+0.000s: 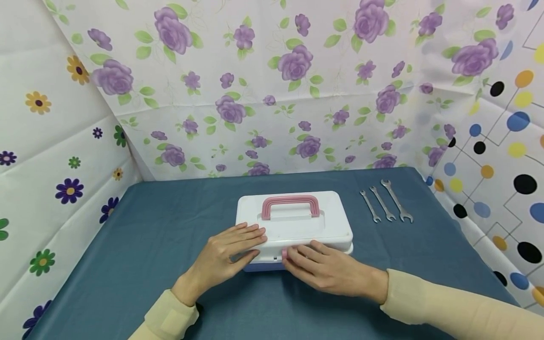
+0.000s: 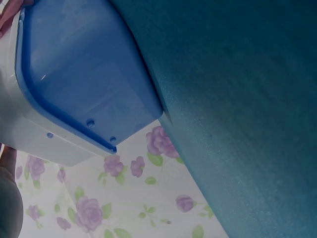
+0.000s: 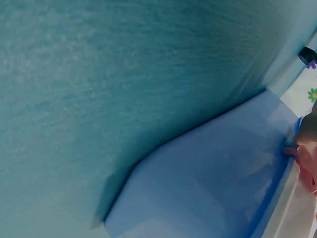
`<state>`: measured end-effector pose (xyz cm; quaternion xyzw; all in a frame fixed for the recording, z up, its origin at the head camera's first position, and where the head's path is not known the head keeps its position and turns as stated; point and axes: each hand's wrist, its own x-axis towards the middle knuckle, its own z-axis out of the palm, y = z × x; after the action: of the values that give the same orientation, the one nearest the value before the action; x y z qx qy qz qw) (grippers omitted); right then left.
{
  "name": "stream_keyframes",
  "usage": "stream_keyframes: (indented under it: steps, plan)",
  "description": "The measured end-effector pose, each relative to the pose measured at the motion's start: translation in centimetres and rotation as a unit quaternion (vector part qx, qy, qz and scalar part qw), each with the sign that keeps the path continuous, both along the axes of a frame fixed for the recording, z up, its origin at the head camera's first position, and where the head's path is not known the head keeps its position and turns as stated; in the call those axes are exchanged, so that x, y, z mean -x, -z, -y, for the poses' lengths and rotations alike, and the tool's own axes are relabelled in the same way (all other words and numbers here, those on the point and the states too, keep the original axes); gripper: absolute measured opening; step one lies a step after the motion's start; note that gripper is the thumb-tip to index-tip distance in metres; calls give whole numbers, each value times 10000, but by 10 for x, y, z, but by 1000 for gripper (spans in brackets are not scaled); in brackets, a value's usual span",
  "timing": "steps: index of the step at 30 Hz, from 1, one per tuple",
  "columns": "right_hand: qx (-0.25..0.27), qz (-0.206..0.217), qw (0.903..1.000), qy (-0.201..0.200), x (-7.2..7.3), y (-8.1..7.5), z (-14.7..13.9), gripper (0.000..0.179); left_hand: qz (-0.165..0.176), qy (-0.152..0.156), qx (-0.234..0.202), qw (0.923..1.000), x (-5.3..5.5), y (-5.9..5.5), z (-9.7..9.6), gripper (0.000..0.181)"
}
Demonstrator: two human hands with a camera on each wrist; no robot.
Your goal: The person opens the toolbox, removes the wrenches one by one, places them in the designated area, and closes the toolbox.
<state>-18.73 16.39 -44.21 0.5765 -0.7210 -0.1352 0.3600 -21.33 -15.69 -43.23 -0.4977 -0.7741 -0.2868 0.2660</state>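
A plastic storage box [image 1: 335,226] with a white lid and blue base sits in the middle of the table, its lid down. A pink carrying handle [image 1: 291,200] stands out on the lid. My left hand [image 1: 231,248] rests on the lid's front left part with its fingers straight. At the middle of the front edge, my right hand [image 1: 327,271] holds the pink latch [image 1: 284,254] with bent fingers. The left wrist view shows the blue base [image 2: 89,64] from the side. In the right wrist view, a fingertip touches the pink latch [image 3: 307,168], partly cut off by the frame edge.
Three open-ended wrenches lie side by side to the box's right: a small wrench [image 1: 370,207], a middle wrench [image 1: 382,204] and a larger wrench [image 1: 397,200]. A dark teal cloth [image 1: 182,203] covers the table. Patterned sheets [image 1: 263,123] hang behind and at both sides.
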Motion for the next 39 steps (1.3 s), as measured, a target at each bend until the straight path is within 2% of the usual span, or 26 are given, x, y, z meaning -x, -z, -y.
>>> stream_keyframes:
  steps: [6, 18, 34, 39]
  plan:
    - [32, 0, 10000, -63, 0, 3, 1, 42, -23, 38, -16, 10000, 0, 0, 0, 41]
    - [-250, -133, 9996, 15, -1, 9, 2, 49, 51, -13, 12, 10000, -1, 0, 0, 43]
    - [-64, -427, 9989, -167, 3, 11, 2, 42, -17, 12, -20, 10000, 0, 0, 0, 46]
    - [-15, -433, 9989, -188, 5, 11, 1, 46, -46, 31, -49, 10000, 0, 0, 0, 46]
